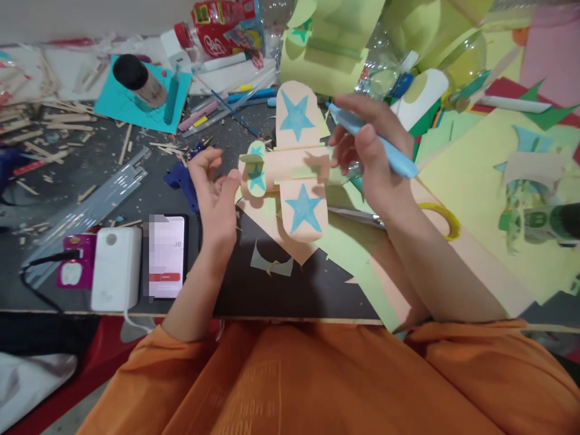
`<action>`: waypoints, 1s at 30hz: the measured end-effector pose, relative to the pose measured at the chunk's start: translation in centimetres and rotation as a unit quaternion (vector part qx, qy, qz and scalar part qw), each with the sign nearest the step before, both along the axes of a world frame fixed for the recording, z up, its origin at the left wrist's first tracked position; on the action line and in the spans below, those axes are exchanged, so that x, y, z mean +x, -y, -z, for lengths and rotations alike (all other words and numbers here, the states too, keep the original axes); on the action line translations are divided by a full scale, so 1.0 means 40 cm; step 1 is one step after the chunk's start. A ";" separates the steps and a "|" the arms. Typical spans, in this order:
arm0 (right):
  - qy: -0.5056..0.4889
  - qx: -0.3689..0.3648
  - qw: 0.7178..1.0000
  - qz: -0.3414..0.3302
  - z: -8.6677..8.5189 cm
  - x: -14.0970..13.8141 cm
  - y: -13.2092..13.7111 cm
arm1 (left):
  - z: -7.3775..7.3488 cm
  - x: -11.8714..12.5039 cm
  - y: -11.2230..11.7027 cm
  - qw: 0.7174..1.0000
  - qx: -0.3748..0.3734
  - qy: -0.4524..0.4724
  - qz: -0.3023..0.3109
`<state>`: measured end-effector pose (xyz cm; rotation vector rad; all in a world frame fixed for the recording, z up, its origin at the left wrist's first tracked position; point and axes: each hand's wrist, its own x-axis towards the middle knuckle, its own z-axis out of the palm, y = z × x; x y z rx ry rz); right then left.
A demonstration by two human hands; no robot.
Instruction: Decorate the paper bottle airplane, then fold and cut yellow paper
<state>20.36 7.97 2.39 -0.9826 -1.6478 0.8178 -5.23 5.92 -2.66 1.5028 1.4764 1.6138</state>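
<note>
A paper airplane [294, 163] in pale peach lies in front of me, with blue stars on both wings and a small green tail piece [256, 169]. My left hand [212, 187] is beside the tail, fingers loosely curled and apart from the thumb. Its thumb tip is at the tail's edge; whether it presses on it I cannot tell. Between the fingers and thumb of my right hand [374, 145] is a light blue marker [374, 139], slanting with its narrow end up and left. That hand's lower fingertips are close to the plane's nose.
Scissors with a yellow handle [441, 220] lie under my right forearm among paper sheets [475, 181]. A phone [167, 257] and a white power bank [116, 269] sit at left. A glue gun [181, 181], a black-capped bottle [139, 81], wood sticks and plastic bottles surround the work.
</note>
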 end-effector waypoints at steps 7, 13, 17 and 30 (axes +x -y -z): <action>-0.082 -0.062 0.994 -0.038 0.027 -0.015 -0.003 | 0.067 0.019 0.014 0.998 -0.059 -0.008 0.027; -0.076 -0.047 0.995 -0.042 0.044 -0.022 0.003 | 0.041 0.039 0.041 0.989 -0.030 -0.113 0.086; -0.049 -0.029 0.997 -0.055 0.054 -0.019 0.008 | 0.047 0.035 0.044 0.980 -0.041 -0.146 0.126; 0.039 -0.069 0.996 -0.052 0.037 -0.014 0.015 | 0.028 0.031 0.044 0.970 -0.061 -0.201 0.124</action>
